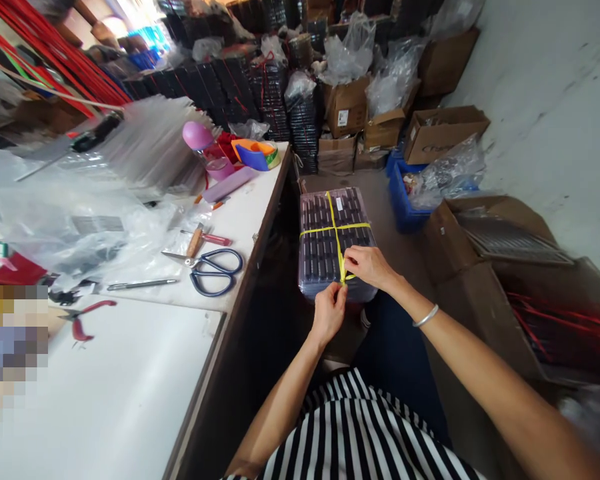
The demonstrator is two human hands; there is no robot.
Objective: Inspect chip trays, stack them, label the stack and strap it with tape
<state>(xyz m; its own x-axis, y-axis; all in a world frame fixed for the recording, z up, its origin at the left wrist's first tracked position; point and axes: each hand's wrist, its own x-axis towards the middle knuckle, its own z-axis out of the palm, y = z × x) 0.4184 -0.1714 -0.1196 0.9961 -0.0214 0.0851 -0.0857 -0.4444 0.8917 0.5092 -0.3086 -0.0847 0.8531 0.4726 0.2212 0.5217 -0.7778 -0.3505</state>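
Observation:
A stack of clear plastic trays [313,257] stands low in front of me, with rows of dark parts showing through the top. Yellow strapping [331,212] crosses over the stack lengthwise and crosswise. At the near edge, my left hand [329,311] is closed, fingertips pinching the yellow strapping. My right hand [369,267] is closed just above and to the right of it, also pinching the strapping, with a small loop beside its fingers. Whether a knot lies between the fingertips is too small to tell.
A white workbench [150,360] on the left bears scissors [215,270], pliers [83,319], a pen [143,285] and a pink bottle [207,150]. Cardboard boxes [445,133] and a blue crate [403,200] line the right. Dark stacks [303,127] stand behind.

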